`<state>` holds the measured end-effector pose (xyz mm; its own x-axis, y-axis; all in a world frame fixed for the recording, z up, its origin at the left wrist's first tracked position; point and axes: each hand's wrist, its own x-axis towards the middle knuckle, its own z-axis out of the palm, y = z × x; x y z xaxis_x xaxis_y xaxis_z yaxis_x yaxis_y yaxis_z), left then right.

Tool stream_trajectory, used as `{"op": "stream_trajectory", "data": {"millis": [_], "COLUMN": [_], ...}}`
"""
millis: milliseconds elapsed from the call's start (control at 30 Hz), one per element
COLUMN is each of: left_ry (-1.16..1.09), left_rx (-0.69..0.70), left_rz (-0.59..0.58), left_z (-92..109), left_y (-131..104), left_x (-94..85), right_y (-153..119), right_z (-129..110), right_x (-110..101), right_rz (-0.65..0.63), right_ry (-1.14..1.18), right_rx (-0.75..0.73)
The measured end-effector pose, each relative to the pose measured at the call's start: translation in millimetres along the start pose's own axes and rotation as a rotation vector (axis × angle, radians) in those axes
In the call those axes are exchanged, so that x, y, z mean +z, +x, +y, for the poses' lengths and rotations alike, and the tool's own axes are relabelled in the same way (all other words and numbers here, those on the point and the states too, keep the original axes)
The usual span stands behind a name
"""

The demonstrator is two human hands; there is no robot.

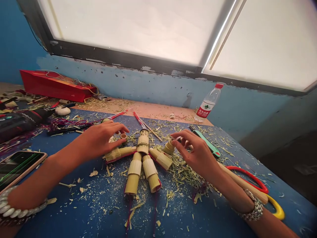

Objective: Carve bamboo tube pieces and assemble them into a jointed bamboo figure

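Note:
On the blue table lies a jointed bamboo figure (143, 142) with a face drawn on its head and bamboo-tube arms and legs strung on dark red cord. My left hand (99, 137) hovers over the figure's arm on the left, thumb and fingers apart. Close to those fingertips is a small bamboo ring (123, 136). My right hand (194, 150) is over bamboo shavings, with thumb and forefinger curved and a gap between them. Right at these fingertips stands a short stepped bamboo piece (169, 147); whether they touch it, I cannot tell.
A green-handled cutter (206, 142), a water bottle (208, 104) and scissors with red and yellow handles (274, 208) are on the right. To the left are a phone (21, 167), a power drill (24, 122) and a red box (56, 86). Shavings (185, 172) cover much of the table.

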<state>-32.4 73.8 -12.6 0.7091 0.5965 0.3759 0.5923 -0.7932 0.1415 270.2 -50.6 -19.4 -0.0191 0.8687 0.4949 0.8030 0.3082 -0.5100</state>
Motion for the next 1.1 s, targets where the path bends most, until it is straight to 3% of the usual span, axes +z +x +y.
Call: {"op": "stream_trajectory", "data": {"millis": [133, 367, 533, 800, 1000, 1100], "left_ry": [-0.036, -0.019, -0.009, -0.047, -0.015, -0.012], "left_rx": [-0.002, 0.019, 0.014, -0.002, 0.001, 0.004], "left_rz": [0.009, 0.012, 0.000, -0.002, -0.034, -0.048], "left_z": [-0.3, -1.9, -0.5, -1.3, 0.9, 3.5], "left_y": [0.2, 0.5, 0.2, -0.1, -0.9, -1.0], "left_x": [1.1, 0.9, -0.1, 1.2, -1.3, -2.8], "right_y": [0.4, -3.2, -0.7, -2.4, -0.2, 1.6], "right_z": [0.0, 4.0, 2.9, 6.6, 6.7, 7.9], "right_x": [-0.6, 5.9, 2.4, 6.5, 3.4, 0.8], "right_rz": [0.022, -0.150, -0.057, -0.151, -0.115, -0.037], "right_ry": [0.006, -0.155, -0.135, -0.189, -0.141, -0.106], "right_rx": [0.027, 0.027, 0.032, 0.069, 0.090, 0.092]}}
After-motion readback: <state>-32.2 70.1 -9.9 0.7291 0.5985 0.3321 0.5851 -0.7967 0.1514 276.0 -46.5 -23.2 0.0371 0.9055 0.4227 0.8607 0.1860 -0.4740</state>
